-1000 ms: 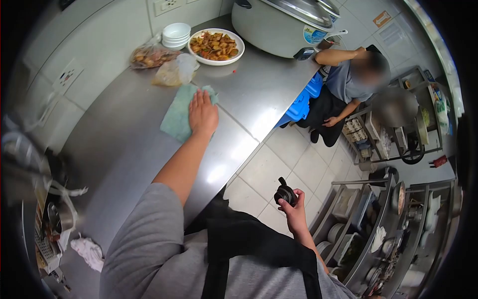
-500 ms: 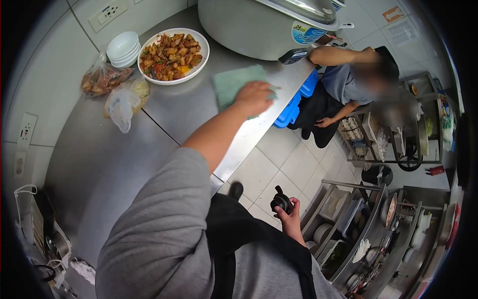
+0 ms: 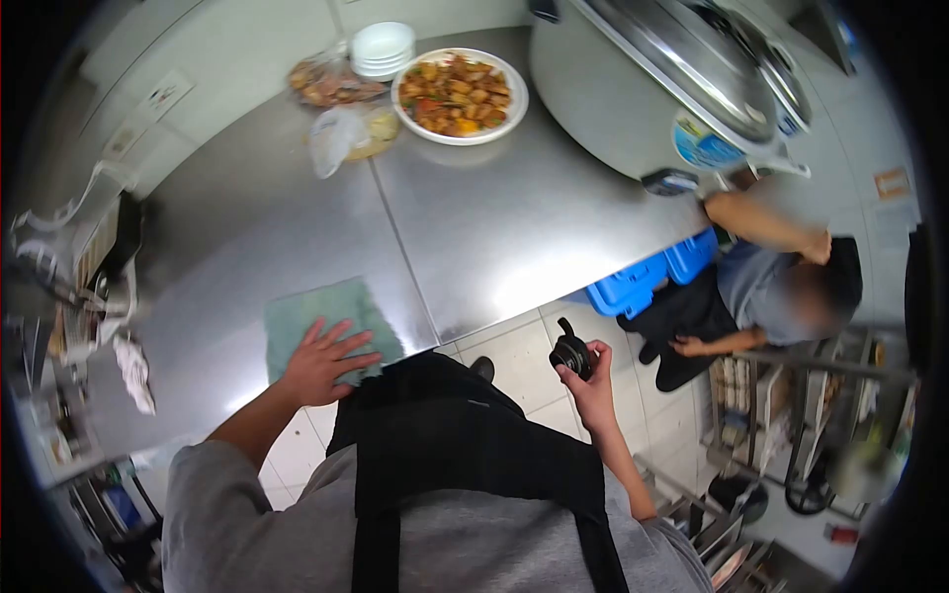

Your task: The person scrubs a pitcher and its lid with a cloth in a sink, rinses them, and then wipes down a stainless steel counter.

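My left hand (image 3: 326,364) lies flat on a light green cloth (image 3: 314,304), its fingers spread over the cloth's near right part. The cloth is spread out at the front edge of the steel counter (image 3: 237,227). Off the counter's front edge, above the floor, my right hand (image 3: 590,385) grips a round, black, ridged piece (image 3: 569,358) that looks like a bottle lid. A short tab sticks up from it. The fingers hide part of its right side.
Toward the back stand a white plate of cooked food (image 3: 461,136), stacked white bowls (image 3: 384,42) and bagged food (image 3: 336,138). A large pot (image 3: 603,99) is at the back right. Blue bins (image 3: 631,287) and a seated person (image 3: 751,287) are to the right, near shelving (image 3: 766,395).
My left hand and the cloth have moved from beside the food plate to the counter's left front. The view has turned left. My right hand still holds the black piece.
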`<state>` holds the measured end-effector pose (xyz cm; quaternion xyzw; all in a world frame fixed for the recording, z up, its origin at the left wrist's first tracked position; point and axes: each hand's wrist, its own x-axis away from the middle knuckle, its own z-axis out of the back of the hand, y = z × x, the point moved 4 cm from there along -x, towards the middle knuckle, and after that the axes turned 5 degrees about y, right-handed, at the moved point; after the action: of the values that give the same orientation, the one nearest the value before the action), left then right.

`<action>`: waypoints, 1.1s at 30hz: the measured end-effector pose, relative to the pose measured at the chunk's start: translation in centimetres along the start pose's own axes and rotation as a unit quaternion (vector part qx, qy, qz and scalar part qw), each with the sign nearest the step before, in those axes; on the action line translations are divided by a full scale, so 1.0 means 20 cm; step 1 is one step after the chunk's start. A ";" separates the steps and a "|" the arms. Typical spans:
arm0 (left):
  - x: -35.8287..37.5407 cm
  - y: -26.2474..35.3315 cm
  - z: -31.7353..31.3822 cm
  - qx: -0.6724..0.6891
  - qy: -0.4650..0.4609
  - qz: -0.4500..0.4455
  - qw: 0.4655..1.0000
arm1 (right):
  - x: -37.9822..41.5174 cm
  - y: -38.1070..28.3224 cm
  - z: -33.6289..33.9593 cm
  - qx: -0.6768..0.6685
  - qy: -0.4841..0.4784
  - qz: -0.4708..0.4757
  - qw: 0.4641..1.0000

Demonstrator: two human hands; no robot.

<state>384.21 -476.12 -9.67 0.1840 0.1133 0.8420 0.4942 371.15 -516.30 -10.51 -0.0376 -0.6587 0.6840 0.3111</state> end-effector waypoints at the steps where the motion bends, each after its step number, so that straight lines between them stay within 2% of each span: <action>1: 0.13 -0.02 -0.03 -0.021 0.035 0.087 0.995 | -0.07 -0.04 -0.05 0.028 -0.048 0.043 0.998; 2: 0.24 -0.06 -0.05 -0.041 0.069 0.174 0.981 | -0.13 -0.07 -0.11 0.026 -0.080 0.044 0.995; 3: 0.33 -0.08 -0.07 -0.043 0.077 0.195 0.977 | -0.18 -0.11 -0.18 0.029 -0.102 0.050 0.993; 5: 0.52 -0.20 -0.08 -0.073 0.154 0.373 0.912 | -0.25 -0.22 -0.36 0.086 -0.169 0.117 0.975; 6: 0.60 -0.26 -0.10 -0.073 0.160 0.388 0.905 | -0.26 -0.30 -0.47 0.095 -0.206 0.115 0.967; 7: 0.68 -0.35 -0.09 -0.077 0.205 0.457 0.862 | -0.25 -0.36 -0.57 0.099 -0.217 0.091 0.967; 8: 0.76 -0.43 -0.08 -0.080 0.250 0.522 0.812 | -0.26 -0.36 -0.66 0.150 -0.226 0.159 0.949; 9: 0.81 -0.49 -0.07 -0.079 0.259 0.532 0.803 | -0.27 -0.35 -0.76 0.199 -0.232 0.228 0.925; 10: 0.87 -0.57 -0.05 -0.076 0.276 0.556 0.781 | -0.26 -0.35 -0.87 0.202 -0.254 0.242 0.914; 11: 0.93 -0.64 -0.03 -0.075 0.292 0.578 0.759 | -0.23 -0.35 -0.97 0.199 -0.278 0.198 0.919; 15: 0.98 -0.83 0.04 -0.103 0.287 0.573 0.761 | -0.21 -0.31 -1.42 0.166 -0.314 0.139 0.924; 17: 1.00 -0.89 0.04 -0.116 0.288 0.548 0.777 | -0.28 -0.29 -1.74 0.123 -0.354 0.162 0.913; 19: 1.02 -0.93 0.03 -0.114 0.297 0.530 0.786 | -0.28 -0.45 -2.15 0.138 -0.394 0.320 0.850; 21: 1.01 -0.94 0.05 -0.111 0.290 0.533 0.787 | -0.29 -0.55 -2.62 0.124 -0.410 0.393 0.814; 25: 1.02 -0.95 0.07 -0.089 0.252 0.545 0.795 | -0.26 -0.65 -3.54 0.115 -0.377 0.482 0.782; 27: 1.03 -0.96 0.09 -0.043 0.272 0.551 0.788 | -0.17 -0.64 -3.91 0.142 -0.383 0.522 0.749; 28: 1.04 -0.98 0.08 -0.044 0.280 0.542 0.791 | -0.11 -0.61 -4.07 0.146 -0.432 0.486 0.745; 29: 1.05 -0.99 0.07 -0.051 0.316 0.519 0.792 | -0.03 -0.60 -4.19 0.182 -0.404 0.553 0.705; 31: 1.06 -0.99 0.09 -0.015 0.345 0.511 0.787 | 0.08 -0.54 -4.36 0.241 -0.444 0.365 0.782; 32: 1.05 -0.99 0.10 -0.014 0.340 0.507 0.792 | 0.11 -0.53 -4.37 0.226 -0.451 0.335 0.796; 33: 1.06 -0.99 0.11 -0.002 0.378 0.507 0.775 | 0.13 -0.51 -4.37 0.210 -0.456 0.304 0.809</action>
<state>391.45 -447.98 -10.78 -0.1192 0.1795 0.9727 -0.0864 413.14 -438.96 -11.41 0.1463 -0.5200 0.8039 -0.2490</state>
